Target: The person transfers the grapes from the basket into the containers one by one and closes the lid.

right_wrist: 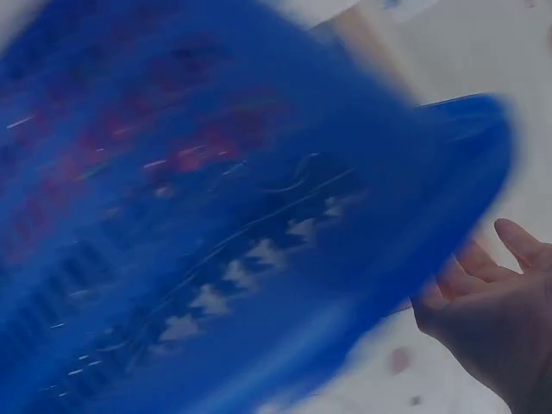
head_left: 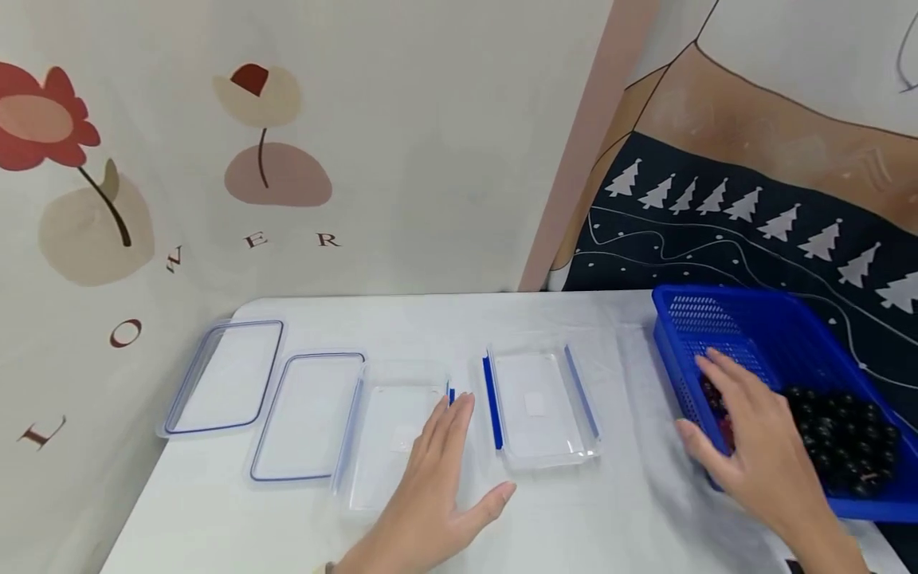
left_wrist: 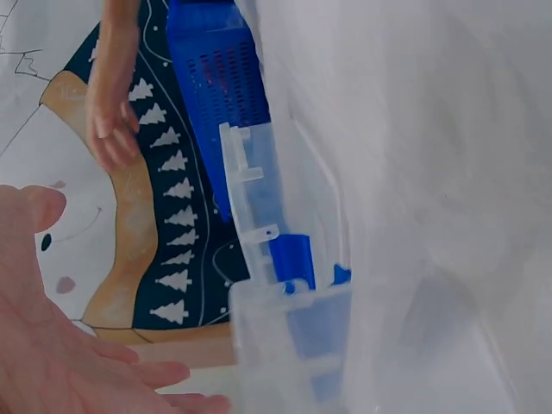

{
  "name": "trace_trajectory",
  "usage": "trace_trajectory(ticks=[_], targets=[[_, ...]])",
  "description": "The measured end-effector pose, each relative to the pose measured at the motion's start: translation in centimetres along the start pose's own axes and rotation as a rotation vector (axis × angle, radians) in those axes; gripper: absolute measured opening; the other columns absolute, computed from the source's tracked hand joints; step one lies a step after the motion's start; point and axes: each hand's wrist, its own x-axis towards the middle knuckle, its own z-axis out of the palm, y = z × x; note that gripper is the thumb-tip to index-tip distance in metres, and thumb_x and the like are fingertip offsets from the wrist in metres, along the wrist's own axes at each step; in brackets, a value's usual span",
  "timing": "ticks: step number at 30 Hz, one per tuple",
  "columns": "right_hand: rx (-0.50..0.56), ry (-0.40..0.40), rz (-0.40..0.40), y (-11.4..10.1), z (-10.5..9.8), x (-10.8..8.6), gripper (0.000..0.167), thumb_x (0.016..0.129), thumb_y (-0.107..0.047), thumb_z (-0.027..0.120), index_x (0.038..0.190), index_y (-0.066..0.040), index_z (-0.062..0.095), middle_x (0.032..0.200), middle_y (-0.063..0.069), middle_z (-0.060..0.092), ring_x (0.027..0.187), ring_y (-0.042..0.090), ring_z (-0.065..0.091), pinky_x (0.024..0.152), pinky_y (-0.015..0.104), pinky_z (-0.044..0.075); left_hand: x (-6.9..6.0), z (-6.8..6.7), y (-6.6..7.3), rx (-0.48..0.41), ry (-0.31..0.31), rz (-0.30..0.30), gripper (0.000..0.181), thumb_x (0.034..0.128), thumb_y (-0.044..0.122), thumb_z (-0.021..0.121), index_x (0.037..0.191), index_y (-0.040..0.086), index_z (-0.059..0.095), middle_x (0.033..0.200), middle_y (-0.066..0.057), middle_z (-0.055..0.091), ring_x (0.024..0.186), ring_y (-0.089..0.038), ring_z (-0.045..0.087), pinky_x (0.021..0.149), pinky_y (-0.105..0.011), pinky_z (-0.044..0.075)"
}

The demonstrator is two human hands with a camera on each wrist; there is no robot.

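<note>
Lower centre of the head view, nearest: left hand (head_left: 433,498), palm down, fingers straight and close together, thumb spread wide. Nothing in its grasp. It overlaps the right side of the nearer clear box (head_left: 383,454); contact with the box cannot be told in this view. The left wrist view shows thumb and fingers well parted, again holding nothing.

Lower right: right hand (head_left: 760,450) over the near left part of the blue basket (head_left: 861,509), fingers loosely extended, thumb apart. No grip on anything visible; whether it touches the rim is unclear. The right wrist view is blurred, but the hand shows empty beside the blue wall.

In the basket, right of the hand, a heap of round black fruit (head_left: 846,442); dark red fruit (head_left: 715,405) partly hidden behind thumb and fingers.

Centre, a little farther: second clear box (head_left: 538,406), uncovered, blue flap along its left side. Left of the nearer box, a blue-edged lid (head_left: 308,418); another lid (head_left: 225,379) lies beyond, at far left. All on a white-covered table (head_left: 631,542).

Behind: pale wall (head_left: 459,159) with flower prints; dark panel (head_left: 617,275) with white trees, upper right.
</note>
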Motion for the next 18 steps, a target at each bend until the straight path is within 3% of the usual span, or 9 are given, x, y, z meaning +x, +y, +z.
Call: trace_trajectory(ticks=[6,18], targets=[[-0.015,-0.021,0.16,4.4,0.2,-0.8,0.08,0.104,-0.031,0.073,0.167,0.0,0.036,0.171,0.031,0.03,0.152,0.059,0.028,0.119,0.085,0.009,2.1,1.3,-0.6,-0.052,-0.056,-0.037,0.11,0.1004,0.053,0.075,0.175,0.004,0.011,0.181,-0.013,0.013,0.165,-0.033,0.017,0.127,-0.057,0.027],[-0.144,-0.056,0.379,8.7,-0.5,-2.2,0.089,0.11,-0.052,0.054,0.167,0.009,0.023,0.172,0.038,0.015,0.155,0.063,0.013,0.119,0.085,0.002,4.5,3.5,-0.5,-0.098,-0.148,-0.124,0.117,0.1005,0.057,0.074,0.175,0.003,0.001,0.179,-0.026,-0.001,0.163,-0.049,0.009,0.119,-0.069,0.033]])
